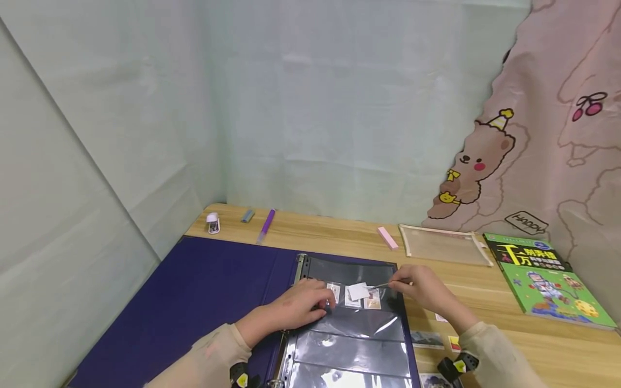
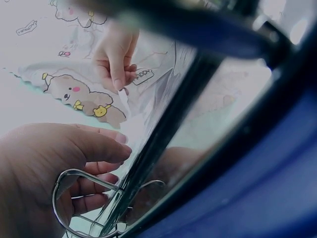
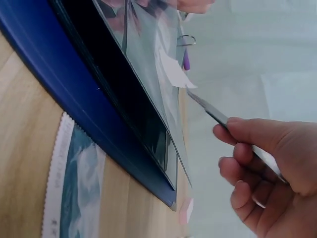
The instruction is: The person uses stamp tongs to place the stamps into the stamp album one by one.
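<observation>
A dark blue ring binder (image 1: 194, 291) lies spread on the desk, its black page (image 1: 349, 328) crossed by clear pocket strips. Several small stamps (image 1: 372, 299) sit in the second strip from the top. My right hand (image 1: 421, 288) pinches metal tweezers (image 3: 213, 110), whose tips meet the corner of a small white piece of paper (image 1: 359, 291) lying over the stamps. On the page's left part, near the metal rings (image 2: 74, 198), rests my left hand (image 1: 303, 304) with fingers loosely bent and nothing held. In the right wrist view, the white piece partly overlaps the clear pocket.
Loose stamps (image 1: 427, 340) lie right of the binder, partly under my right forearm. Behind it are a sharpener (image 1: 213, 222), a purple pen (image 1: 266, 225), a pink eraser (image 1: 387, 237) and a mesh pouch (image 1: 443, 247). A green book (image 1: 548, 280) lies far right.
</observation>
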`<state>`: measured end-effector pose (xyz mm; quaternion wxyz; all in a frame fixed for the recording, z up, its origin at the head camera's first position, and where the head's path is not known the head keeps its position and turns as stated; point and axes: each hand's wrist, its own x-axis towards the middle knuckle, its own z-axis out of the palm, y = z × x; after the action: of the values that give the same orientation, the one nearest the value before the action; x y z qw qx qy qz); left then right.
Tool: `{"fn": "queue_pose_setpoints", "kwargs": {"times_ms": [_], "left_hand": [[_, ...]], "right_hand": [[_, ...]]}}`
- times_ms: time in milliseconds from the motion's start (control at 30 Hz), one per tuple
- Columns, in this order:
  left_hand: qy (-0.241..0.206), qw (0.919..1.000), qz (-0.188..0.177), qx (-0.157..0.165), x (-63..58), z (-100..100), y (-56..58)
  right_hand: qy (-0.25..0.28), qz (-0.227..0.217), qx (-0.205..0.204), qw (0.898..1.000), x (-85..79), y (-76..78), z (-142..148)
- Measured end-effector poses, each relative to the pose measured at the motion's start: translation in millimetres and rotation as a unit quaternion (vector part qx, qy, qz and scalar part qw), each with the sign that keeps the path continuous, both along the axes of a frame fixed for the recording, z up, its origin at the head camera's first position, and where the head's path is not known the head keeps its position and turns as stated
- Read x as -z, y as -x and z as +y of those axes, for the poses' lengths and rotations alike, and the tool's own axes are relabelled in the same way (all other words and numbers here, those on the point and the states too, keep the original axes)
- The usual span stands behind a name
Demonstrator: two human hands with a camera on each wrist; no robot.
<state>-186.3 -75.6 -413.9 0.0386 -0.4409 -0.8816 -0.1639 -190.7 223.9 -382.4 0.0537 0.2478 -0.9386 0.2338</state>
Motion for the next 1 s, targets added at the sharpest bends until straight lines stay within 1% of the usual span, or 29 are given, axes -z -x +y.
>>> {"fn": "queue_pose_setpoints", "kwargs": {"times_ms": [100, 167, 233, 267, 367, 433, 467, 500, 567, 733, 867, 933, 1000], "left_hand": [[0.0, 1.0, 0.003, 0.001, -0.7, 0, 0.1], [-0.001, 1.0, 0.004, 0.002, -1.2, 0, -0.1], [-0.002, 1.0, 0.003, 0.002, -1.5, 0, -0.3], [-0.002, 1.0, 0.002, 0.003, -1.5, 0, -0.3], [-0.001, 1.0, 0.001, 0.002, -1.3, 0, -0.2], [0.0, 1.0, 0.001, 0.002, -1.2, 0, -0.1], [0.0, 1.0, 0.0, 0.002, -1.1, 0, 0.1], [0.0, 1.0, 0.001, 0.002, -0.9, 0, 0.1], [-0.001, 1.0, 0.001, 0.003, -0.6, 0, 0.3], [0.0, 1.0, -0.002, 0.004, -1.4, 0, 0.2], [0.001, 1.0, -0.005, 0.002, -2.0, 0, 0.3], [0.002, 1.0, -0.006, 0.002, -2.1, 0, 0.1], [0.002, 1.0, -0.006, 0.001, -1.9, 0, 0.2]], "right_hand": [[-0.002, 0.042, 0.007, 0.999, -1.5, -3.5, 0], [-0.011, 0.084, 0.009, 0.996, -1.8, -5.9, 0], [-0.026, 0.133, 0.004, 0.991, -1.6, -7.8, 0], [-0.032, 0.16, -0.006, 0.987, -1.5, -8.7, 0], [-0.047, 0.244, -0.044, 0.968, -1.1, -11.0, 0], [-0.047, 0.281, -0.07, 0.956, -1.3, -12.4, 0], [-0.044, 0.292, -0.08, 0.952, -1.4, -13.3, 0], [-0.043, 0.298, -0.086, 0.95, -1.6, -14.5, 0], [-0.044, 0.297, -0.094, 0.949, -1.5, -17.1, 0], [-0.068, 0.271, -0.103, 0.955, 0.6, -24.2, 2], [-0.074, 0.256, -0.108, 0.958, 1.3, -27.0, 4], [-0.074, 0.24, -0.106, 0.962, 1.3, -27.6, 6], [-0.073, 0.216, -0.101, 0.968, 0.7, -28.2, 8]]}}
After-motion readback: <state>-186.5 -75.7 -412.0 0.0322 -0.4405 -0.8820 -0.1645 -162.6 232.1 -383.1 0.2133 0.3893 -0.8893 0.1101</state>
